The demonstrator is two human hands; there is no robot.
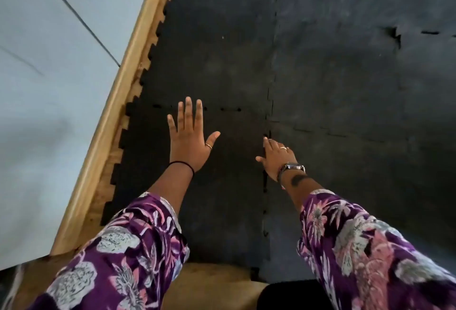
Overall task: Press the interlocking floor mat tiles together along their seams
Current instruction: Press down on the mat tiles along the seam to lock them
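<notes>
Black interlocking foam mat tiles cover the floor. My left hand lies flat, fingers spread, on the near left tile, its fingertips reaching the cross seam, where small gaps show. My right hand rests edge-down on the lengthwise seam, fingers pointing toward the corner junction where several tiles meet. Neither hand holds anything.
A wooden baseboard and pale wall run along the left, with the mats' toothed edge beside a strip of wood floor. A torn gap shows in a seam at the far right. Bare wood floor lies near me.
</notes>
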